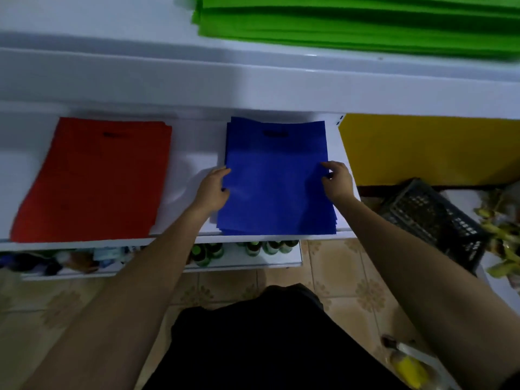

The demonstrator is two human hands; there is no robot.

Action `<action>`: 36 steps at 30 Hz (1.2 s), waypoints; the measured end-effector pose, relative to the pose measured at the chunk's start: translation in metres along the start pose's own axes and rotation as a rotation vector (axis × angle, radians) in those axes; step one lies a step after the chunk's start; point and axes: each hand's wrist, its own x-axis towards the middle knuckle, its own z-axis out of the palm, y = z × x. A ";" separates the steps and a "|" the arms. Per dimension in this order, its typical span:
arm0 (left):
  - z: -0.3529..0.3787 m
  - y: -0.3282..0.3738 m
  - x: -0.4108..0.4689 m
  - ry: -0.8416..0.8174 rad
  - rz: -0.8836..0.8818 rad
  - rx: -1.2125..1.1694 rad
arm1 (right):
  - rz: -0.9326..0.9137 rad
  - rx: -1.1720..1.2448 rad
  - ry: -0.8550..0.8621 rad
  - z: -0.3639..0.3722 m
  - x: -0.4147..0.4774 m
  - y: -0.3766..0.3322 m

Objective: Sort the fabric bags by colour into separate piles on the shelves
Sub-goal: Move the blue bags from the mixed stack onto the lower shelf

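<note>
Bag piles three (red (92, 178), blue (275, 187), green (351, 23)); hands two (left (212, 190), right (339, 181)).

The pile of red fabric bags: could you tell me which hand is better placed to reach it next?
Left, probably. The left hand holds the left edge of the blue fabric bag pile, facing the red fabric bag pile; the right hand is at the far edge.

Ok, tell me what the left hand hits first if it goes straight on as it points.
The blue bag pile: the left hand holds its left edge, fingers aimed right across it. Beyond that, possibly the right hand; depth is unclear.
</note>
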 end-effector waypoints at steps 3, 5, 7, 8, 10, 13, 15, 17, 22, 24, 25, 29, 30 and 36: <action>0.019 -0.004 0.010 0.050 -0.041 0.015 | -0.029 0.014 -0.035 0.008 0.024 0.012; 0.029 -0.006 0.010 0.068 -0.072 0.020 | -0.036 -0.005 -0.075 0.013 0.032 0.021; 0.033 -0.009 0.007 0.099 -0.064 0.015 | -0.037 -0.029 -0.111 0.015 0.035 0.028; 0.034 -0.012 0.005 0.116 -0.051 0.011 | -0.031 -0.040 -0.116 0.014 0.034 0.030; 0.033 -0.012 -0.004 0.150 -0.053 0.005 | -0.052 -0.062 -0.111 0.013 0.030 0.029; 0.028 -0.002 -0.027 0.240 -0.092 -0.010 | -0.160 -0.065 -0.151 0.013 0.016 0.013; 0.023 0.005 -0.049 0.292 -0.107 -0.007 | -0.263 -0.086 -0.204 0.017 0.002 -0.005; 0.015 0.005 -0.075 0.310 -0.083 0.000 | -0.362 -0.135 -0.253 0.024 -0.016 -0.024; -0.014 -0.021 -0.157 0.330 -0.135 0.014 | -0.546 -0.204 -0.401 0.065 -0.077 -0.069; -0.025 -0.040 -0.191 0.353 -0.131 0.028 | -0.616 -0.213 -0.454 0.089 -0.108 -0.087; -0.029 -0.052 -0.206 0.350 -0.151 0.033 | -0.643 -0.215 -0.474 0.100 -0.123 -0.095; -0.059 -0.094 -0.285 0.364 -0.224 -0.017 | -0.684 -0.197 -0.545 0.147 -0.198 -0.135; -0.069 -0.103 -0.304 0.368 -0.248 -0.043 | -0.719 -0.202 -0.572 0.159 -0.216 -0.147; -0.145 -0.154 -0.387 0.541 -0.301 -0.026 | -0.895 -0.146 -0.685 0.223 -0.311 -0.245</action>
